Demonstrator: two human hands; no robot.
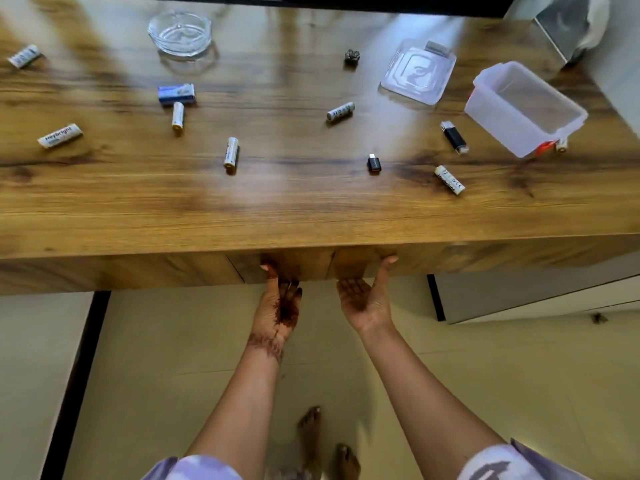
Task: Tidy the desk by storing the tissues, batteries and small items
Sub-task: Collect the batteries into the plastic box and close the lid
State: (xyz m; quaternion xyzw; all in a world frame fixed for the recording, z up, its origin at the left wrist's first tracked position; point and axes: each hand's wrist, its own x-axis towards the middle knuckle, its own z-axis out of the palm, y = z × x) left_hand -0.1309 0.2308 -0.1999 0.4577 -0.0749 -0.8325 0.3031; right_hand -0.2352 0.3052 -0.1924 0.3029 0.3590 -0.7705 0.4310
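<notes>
Several white batteries lie scattered on the wooden desk (311,209), one (231,152) near the middle and one (449,180) at the right. A black USB stick (454,136), a small black adapter (373,163) and a small metal item (352,57) lie among them. An open clear plastic box (519,112) stands at the right, its lid (417,72) beside it. Below the desk's front edge, my left hand (278,306) and my right hand (365,299) are palm up at a drawer front (298,263). Their thumbs are on its face and their fingers are hidden under its lower edge.
A glass ashtray (179,33) stands at the back left. A small blue-and-white pack (176,94) lies near the left middle. A metallic tissue holder (561,26) is at the far right corner. Under the desk is pale tiled floor, with my bare feet (325,445) on it.
</notes>
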